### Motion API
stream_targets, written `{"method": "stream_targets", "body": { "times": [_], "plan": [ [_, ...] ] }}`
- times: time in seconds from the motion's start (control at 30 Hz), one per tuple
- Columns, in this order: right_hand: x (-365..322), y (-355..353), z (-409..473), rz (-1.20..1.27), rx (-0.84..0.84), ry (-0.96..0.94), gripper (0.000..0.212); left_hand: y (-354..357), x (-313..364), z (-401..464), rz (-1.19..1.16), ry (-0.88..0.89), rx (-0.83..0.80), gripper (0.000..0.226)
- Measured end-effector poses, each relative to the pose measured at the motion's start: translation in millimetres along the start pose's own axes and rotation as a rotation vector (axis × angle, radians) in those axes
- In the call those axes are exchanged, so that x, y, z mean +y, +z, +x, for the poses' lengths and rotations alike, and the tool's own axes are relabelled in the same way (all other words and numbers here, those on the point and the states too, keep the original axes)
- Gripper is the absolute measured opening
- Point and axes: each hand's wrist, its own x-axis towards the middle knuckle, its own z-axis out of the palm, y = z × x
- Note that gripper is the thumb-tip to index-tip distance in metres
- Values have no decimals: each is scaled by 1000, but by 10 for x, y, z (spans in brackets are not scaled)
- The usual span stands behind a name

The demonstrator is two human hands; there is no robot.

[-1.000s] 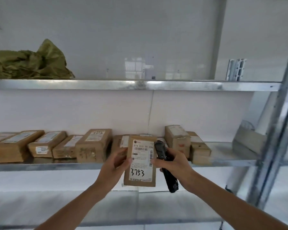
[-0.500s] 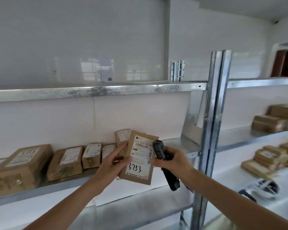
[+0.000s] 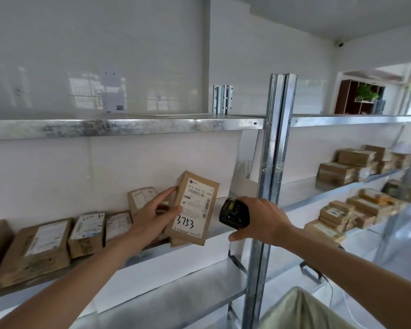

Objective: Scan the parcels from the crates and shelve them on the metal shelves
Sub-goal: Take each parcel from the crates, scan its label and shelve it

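Parcels line the middle metal shelf (image 3: pixel 221 230) in a loose row, brown cartons with white labels, and one more is going in at the right end of that row. The left hand (image 3: pixel 152 216) holds this parcel (image 3: pixel 192 208) upright and slightly tilted, thumb on the label face near the handwritten "3753", fingers spread along its left edge. Its bottom edge sits at the front lip of the shelf, just beside a taller carton (image 3: pixel 141 199) standing behind the hand. Whether it already rests on the shelf or hangs just above it, I cannot tell.

The right hand (image 3: pixel 262 219) stays just right of the parcel, its grip wrapped round a black handheld scanner (image 3: pixel 234 213) whose head is turned toward the label. The two are apart, not touching. Right of that hand rises the steel upright (image 3: pixel 274 162) of the rack, and beyond it a second bay (image 3: pixel 337 188) carries stacked cartons.

I judge the step in hand to be the shelving of this parcel, scanning likely done or being done. The next move calls for pushing it back so it stands fully on the shelf against its neighbour, then letting go without tipping it forward off the lip. A pale green sack (image 3: pixel 297 309) sits low on the near right.
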Motion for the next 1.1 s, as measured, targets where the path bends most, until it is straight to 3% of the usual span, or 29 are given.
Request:
{"method": "stream_targets", "body": {
  "times": [0.47,1.1],
  "plan": [
    [439,-254,195,-320,65,-50,85,221,146,322,51,-5,2,56],
    [701,-287,398,-364,64,-115,81,473,181,452,55,-31,13,55]
  ]
}}
